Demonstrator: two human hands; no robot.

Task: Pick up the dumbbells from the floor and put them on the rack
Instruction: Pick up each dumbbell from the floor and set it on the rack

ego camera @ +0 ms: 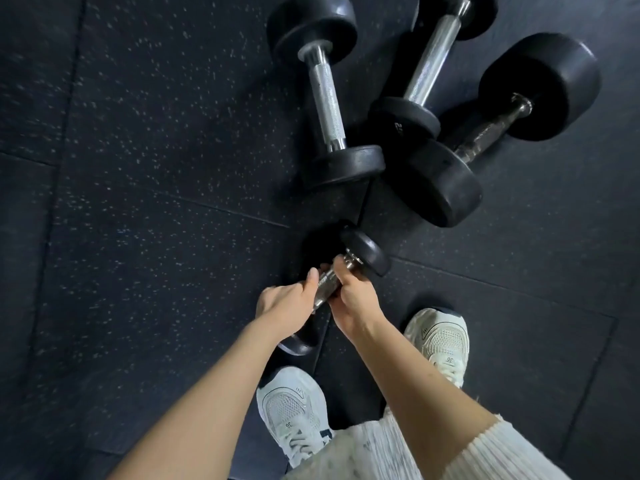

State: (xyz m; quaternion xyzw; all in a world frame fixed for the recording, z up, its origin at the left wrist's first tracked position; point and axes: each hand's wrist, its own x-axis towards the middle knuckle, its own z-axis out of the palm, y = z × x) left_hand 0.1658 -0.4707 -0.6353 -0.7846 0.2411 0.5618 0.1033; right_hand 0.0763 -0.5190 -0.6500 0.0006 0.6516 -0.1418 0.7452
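Observation:
A small black dumbbell (367,251) with a chrome handle sits tilted just in front of my feet. My left hand (284,303) and my right hand (353,299) are both wrapped around its handle, side by side. Its near head (298,342) shows below my left wrist. Three larger black dumbbells lie on the floor beyond: one with a bright knurled handle (327,105) in the middle, one (433,60) to its right, and a dark-handled one (485,133) lying across at the far right. No rack is in view.
The floor (138,202) is dark speckled rubber matting with seams between tiles. My two white sneakers, the left shoe (294,410) and the right shoe (440,341), stand either side of the held dumbbell. Open floor stretches to the left.

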